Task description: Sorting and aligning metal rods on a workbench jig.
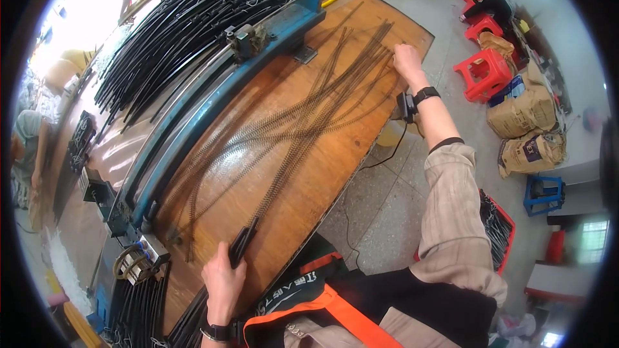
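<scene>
My left hand [222, 277] is closed around a short black tube [241, 245] at the near end of the table. A long thin coil spring runs out of the tube's far end and joins a loose, crossing bundle of coil springs [309, 130] on the wooden tabletop [322, 174]. Out at the far right edge, my right hand [407, 63] is closed beside the bundle's far ends; its fingertips are too small to show what is pinched. A blue metal rail fixture [213, 100] with a clamp block [245, 42] stands left of the springs.
Behind the rail lies a large pile of black rods [193, 22] with pale ties. More black rods [138, 309] rest at lower left. Right of the table are a red stool [480, 74], paper sacks [525, 113] and a red crate [496, 232]. Another person's arm [40, 154] shows at far left.
</scene>
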